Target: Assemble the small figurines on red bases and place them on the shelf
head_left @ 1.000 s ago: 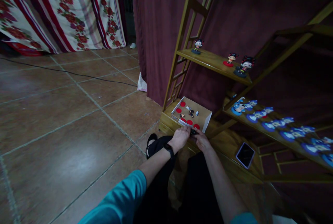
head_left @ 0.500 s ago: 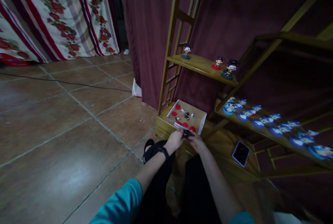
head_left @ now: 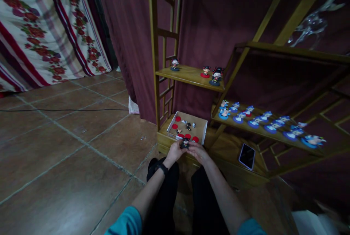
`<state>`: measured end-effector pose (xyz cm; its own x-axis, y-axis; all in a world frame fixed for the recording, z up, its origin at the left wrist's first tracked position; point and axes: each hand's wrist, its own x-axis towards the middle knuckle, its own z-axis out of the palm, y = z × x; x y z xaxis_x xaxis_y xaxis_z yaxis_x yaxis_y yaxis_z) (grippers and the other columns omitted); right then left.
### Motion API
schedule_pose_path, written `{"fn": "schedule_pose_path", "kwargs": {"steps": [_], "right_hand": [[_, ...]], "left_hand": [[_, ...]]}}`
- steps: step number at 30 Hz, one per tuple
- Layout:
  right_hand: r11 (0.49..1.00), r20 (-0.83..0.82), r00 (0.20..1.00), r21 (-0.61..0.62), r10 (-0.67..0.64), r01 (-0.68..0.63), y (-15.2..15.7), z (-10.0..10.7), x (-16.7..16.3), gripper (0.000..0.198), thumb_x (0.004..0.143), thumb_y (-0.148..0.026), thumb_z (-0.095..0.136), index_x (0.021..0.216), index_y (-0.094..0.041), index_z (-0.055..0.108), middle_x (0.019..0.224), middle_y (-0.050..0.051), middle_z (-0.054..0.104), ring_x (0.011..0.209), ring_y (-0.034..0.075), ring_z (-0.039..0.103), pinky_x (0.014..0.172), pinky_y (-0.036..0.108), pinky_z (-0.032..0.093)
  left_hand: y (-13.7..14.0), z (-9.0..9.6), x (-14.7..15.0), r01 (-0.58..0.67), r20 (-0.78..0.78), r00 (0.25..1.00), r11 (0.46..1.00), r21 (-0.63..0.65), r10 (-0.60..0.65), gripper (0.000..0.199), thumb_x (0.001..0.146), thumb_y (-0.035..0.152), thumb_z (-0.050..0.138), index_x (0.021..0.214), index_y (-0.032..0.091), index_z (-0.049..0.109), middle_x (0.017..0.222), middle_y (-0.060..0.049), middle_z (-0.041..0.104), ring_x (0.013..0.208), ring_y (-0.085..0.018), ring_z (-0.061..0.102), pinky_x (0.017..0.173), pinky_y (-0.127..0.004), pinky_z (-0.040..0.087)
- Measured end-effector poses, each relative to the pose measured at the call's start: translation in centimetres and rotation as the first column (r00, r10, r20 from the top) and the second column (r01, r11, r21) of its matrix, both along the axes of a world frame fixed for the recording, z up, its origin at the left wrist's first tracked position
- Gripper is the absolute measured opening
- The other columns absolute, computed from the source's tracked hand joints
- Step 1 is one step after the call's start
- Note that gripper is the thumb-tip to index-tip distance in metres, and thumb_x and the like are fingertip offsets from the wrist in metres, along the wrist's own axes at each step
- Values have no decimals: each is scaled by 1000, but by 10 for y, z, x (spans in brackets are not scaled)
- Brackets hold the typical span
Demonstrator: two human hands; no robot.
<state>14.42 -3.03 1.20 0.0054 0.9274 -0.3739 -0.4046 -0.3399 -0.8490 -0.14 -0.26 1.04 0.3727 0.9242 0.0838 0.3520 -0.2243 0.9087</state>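
A small black-haired figurine point(head_left: 185, 143) on a dark base is held upright between my two hands, its face toward me. My left hand point(head_left: 175, 152) grips it from the left, and my right hand point(head_left: 198, 152) has its fingers closed on the base from the right. Just beyond them sits a shallow cardboard box point(head_left: 201, 127) with red round bases point(head_left: 174, 126) and several small figure parts point(head_left: 188, 126) inside. My hands partly cover the box's near edge.
Similar figurines point(head_left: 216, 75) stand on the upper wooden shelf point(head_left: 188, 76). Several blue-and-white figurines point(head_left: 256, 121) line the lower shelf at right. A phone point(head_left: 247, 156) lies on the cabinet top. A black cable point(head_left: 65, 110) crosses the tiled floor at left.
The view has swung right, so the shelves appear further left. The figurine in my hands has been raised upright and now shows its face. Both hands still hold it.
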Motion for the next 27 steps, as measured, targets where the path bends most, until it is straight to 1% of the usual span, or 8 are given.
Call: {"fn": "schedule_pose_path", "kwargs": {"steps": [3, 6, 10, 12, 16, 21, 24, 27], "right_hand": [[999, -19, 999, 23, -37, 37, -2, 2, 0, 28, 54, -10, 66, 82, -17, 63, 78, 3, 67, 78, 16, 64, 82, 38, 48], [998, -59, 998, 47, -27, 30, -5, 6, 0, 29, 53, -9, 67, 81, -17, 62, 80, 3, 66, 78, 17, 64, 83, 38, 48], [998, -88, 996, 64, -14, 20, -7, 12, 0, 29, 51, -9, 67, 79, -17, 62, 78, 3, 65, 77, 17, 64, 82, 39, 48], [997, -86, 996, 72, -13, 20, -8, 14, 1, 30, 50, -8, 67, 78, -17, 61, 77, 2, 64, 77, 18, 64, 82, 40, 47], [995, -77, 996, 97, 35, -28, -15, 18, 3, 30, 50, -11, 68, 78, -18, 61, 78, 2, 64, 76, 18, 63, 81, 41, 47], [985, -63, 992, 139, 113, -103, -31, 29, 7, 31, 50, -17, 72, 78, -18, 60, 78, 1, 63, 74, 16, 63, 79, 38, 47], [978, -92, 987, 176, 130, -112, -44, 36, 6, 33, 49, -20, 74, 79, -18, 60, 81, 1, 63, 76, 16, 62, 78, 37, 46], [974, -129, 983, 204, 129, -101, -57, 39, 1, 34, 49, -21, 75, 80, -19, 60, 84, 2, 63, 79, 17, 62, 79, 36, 46]], "left_hand": [[2, -2, 0, 16, 79, 997, 998, -56, -12, 30, 61, 14, 64, 91, 12, 59, 82, -3, 66, 75, -15, 60, 69, -25, 46], [4, -4, 1, 4, 145, 989, 995, -103, 11, 31, 60, 14, 64, 91, 12, 59, 83, -4, 67, 76, -16, 61, 72, -27, 47], [3, -4, 0, 19, 250, 968, 995, -101, 7, 34, 57, 14, 67, 90, 13, 59, 86, -4, 67, 79, -17, 60, 75, -29, 46], [1, -2, 0, 30, 297, 955, 993, -111, 5, 34, 55, 16, 68, 87, 13, 60, 84, -4, 67, 76, -16, 60, 74, -29, 46], [-12, 8, -1, 8, 329, 943, 988, -156, 44, 33, 52, 22, 71, 83, 14, 61, 80, -3, 67, 76, -17, 61, 73, -29, 46], [-34, 28, -3, -43, 303, 947, 978, -206, 106, 39, 48, 30, 74, 82, 14, 63, 81, -4, 67, 76, -19, 61, 71, -29, 47], [-45, 38, -6, -34, 321, 941, 973, -228, 108, 44, 46, 33, 76, 84, 15, 64, 83, -4, 67, 75, -18, 61, 71, -29, 47], [-53, 41, -10, -1, 347, 933, 963, -269, 97, 46, 47, 34, 76, 87, 15, 64, 81, -4, 68, 72, -18, 61, 71, -29, 47]]}}
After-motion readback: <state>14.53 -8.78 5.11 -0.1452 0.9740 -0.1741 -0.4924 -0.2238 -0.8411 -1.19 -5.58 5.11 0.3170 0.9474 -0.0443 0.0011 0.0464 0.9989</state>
